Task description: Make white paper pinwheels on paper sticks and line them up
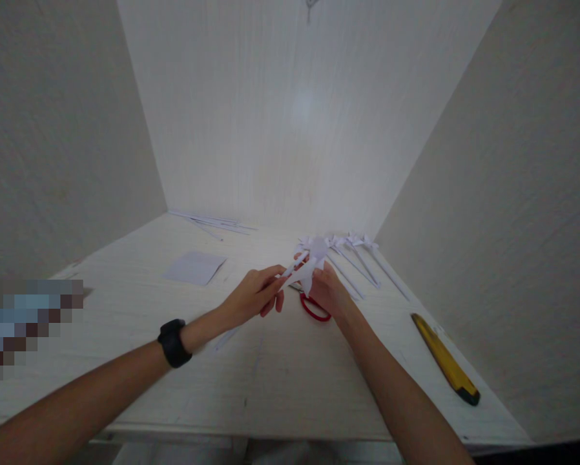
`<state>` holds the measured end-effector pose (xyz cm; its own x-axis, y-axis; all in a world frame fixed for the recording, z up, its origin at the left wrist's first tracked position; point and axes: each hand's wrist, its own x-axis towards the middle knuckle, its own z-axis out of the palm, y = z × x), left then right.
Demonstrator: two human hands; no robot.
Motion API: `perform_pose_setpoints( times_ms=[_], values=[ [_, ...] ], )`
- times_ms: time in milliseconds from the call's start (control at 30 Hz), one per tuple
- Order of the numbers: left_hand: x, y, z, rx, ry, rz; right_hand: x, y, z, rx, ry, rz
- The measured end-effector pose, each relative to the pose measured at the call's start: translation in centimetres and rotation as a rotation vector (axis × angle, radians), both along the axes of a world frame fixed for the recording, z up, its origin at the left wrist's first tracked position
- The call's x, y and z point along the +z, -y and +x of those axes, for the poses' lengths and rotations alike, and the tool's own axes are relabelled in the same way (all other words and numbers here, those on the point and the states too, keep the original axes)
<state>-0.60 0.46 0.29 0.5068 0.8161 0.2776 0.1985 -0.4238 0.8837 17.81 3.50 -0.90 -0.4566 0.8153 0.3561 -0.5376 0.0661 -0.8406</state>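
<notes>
Between my hands is a white paper flower [314, 263], with pointed folded petals and a thin paper stem. My left hand [258, 294] pinches the stem and a paper edge, its lower fingers curled. Closed around the flower's other side is my right hand [329, 290], with some fingers hidden behind the paper. Scissors [315, 310] with red handles lie on the table under my right hand, their blades partly covered. Behind it, several similar paper flowers [367, 258] on rolled stems lie in a row.
Several thin paper sticks [217, 223] lie at the back left. A stack of square white paper [197, 268] sits in front of them. On the right lies a yellow utility knife [445, 361]. Walls [280, 129] enclose the table [280, 387] at the back and sides.
</notes>
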Motion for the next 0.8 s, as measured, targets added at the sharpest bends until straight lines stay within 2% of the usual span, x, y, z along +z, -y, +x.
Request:
perform_pose_setpoints(
  times_ms=[300,633,800],
  values=[
    [-0.59,-0.2,0.27,-0.058,0.139,-0.155,0.39,0.19,-0.07,-0.003,0.033,-0.036],
    [-0.59,-0.13,0.37,-0.039,0.134,-0.134,-0.41,-0.42,-0.04,0.007,-0.014,-0.006],
    [-0.4,0.0,0.36,0.009,0.097,-0.118,-0.49,-0.43,-0.26,-0.066,0.009,0.011]
  ],
)
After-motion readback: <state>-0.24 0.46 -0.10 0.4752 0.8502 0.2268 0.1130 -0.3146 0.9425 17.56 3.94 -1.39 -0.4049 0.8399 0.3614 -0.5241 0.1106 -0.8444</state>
